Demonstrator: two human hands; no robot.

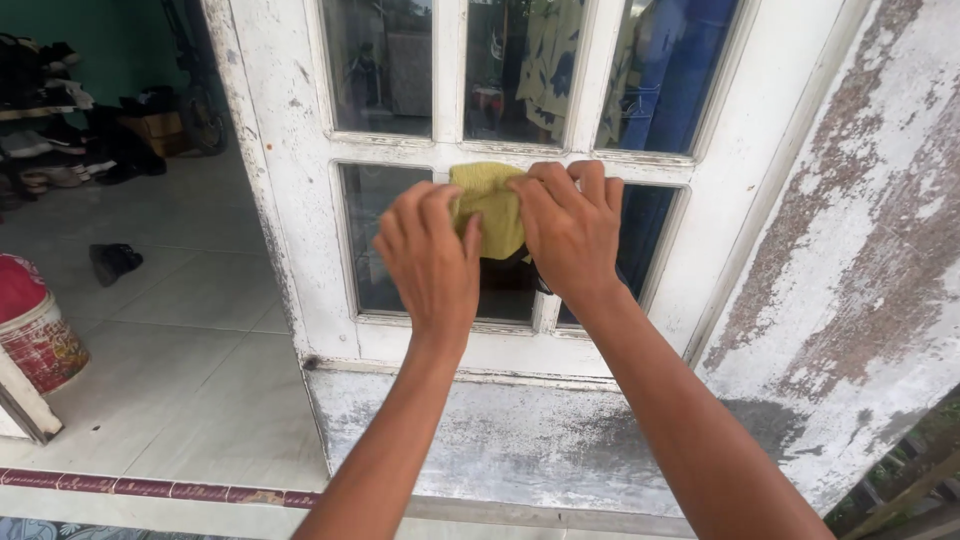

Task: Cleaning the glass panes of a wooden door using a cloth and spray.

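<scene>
Both forearms are reaching up from the lower edge of the view toward a white window frame with peeling paint.

1. Left hand: it is lying with its back to the camera over the lower left glass pane. The fingers are curling forward, close together, and the fingertips are touching the left edge of a yellow cloth. The palm side is hidden, so whether the hand is actually pinching the cloth cannot be told.

2. Right hand: it is lying over the right part of the cloth, fingers bent and closed down over the fabric, knuckles toward the camera. The hand is pressing the cloth against the frame; it is gripping or covering the cloth edge, with no gap showing between fingers and fabric.

3. Yellow cloth: it is sitting folded or bunched between the two hands, at the crossing of the horizontal bar and the centre upright of the frame, its lower part overlapping the glass.

Surroundings: a weathered, stained wall is standing to the right of the frame. A pale tiled floor is lying to the left, with a red and white bucket near the left edge and a dark shoe further back.
</scene>
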